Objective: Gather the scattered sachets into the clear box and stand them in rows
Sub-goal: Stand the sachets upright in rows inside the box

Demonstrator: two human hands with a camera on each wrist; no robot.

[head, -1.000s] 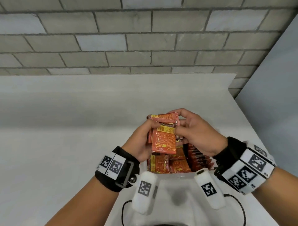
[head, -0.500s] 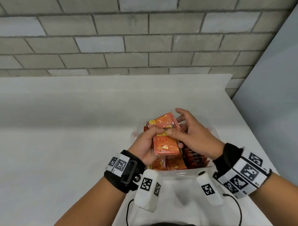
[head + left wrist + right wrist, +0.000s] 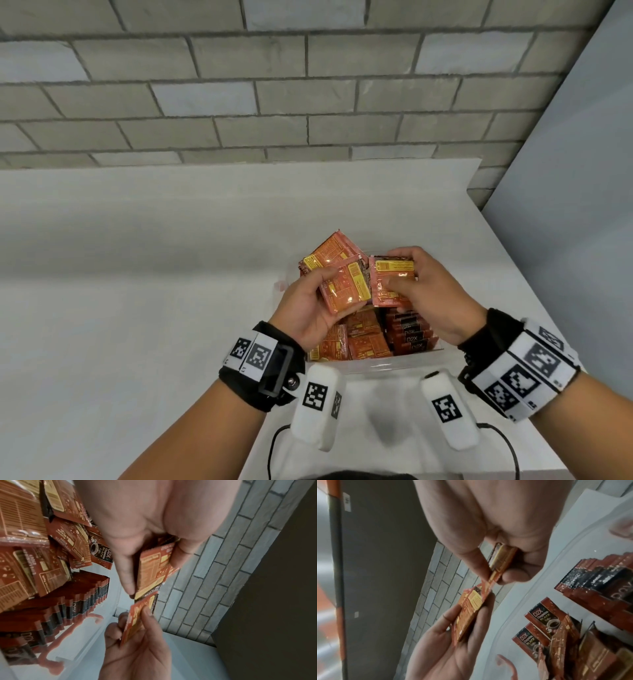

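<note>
Above the clear box (image 3: 394, 364), my left hand (image 3: 337, 294) grips a small fanned stack of orange sachets (image 3: 346, 287). Beside it, my right hand (image 3: 397, 274) pinches one more sachet (image 3: 390, 291) between thumb and fingers. In the left wrist view, the left thumb and fingers pinch the stack (image 3: 152, 566); in the right wrist view, the right hand pinches its sachet (image 3: 501, 559). A row of standing sachets (image 3: 409, 334) fills the box's right side. Loose sachets (image 3: 346, 339) lie flat and leaning on its left side. My hands hide the far part of the box.
The box sits near the front right of a white table (image 3: 137, 308). A grey brick wall (image 3: 274, 85) runs along the back and a grey panel (image 3: 565, 205) stands at the right. A black cable (image 3: 274, 445) lies by the front edge.
Both hands held one stack together before. Now my right hand has drawn a sachet off it to the right, and the left hand's stack has fanned out.
</note>
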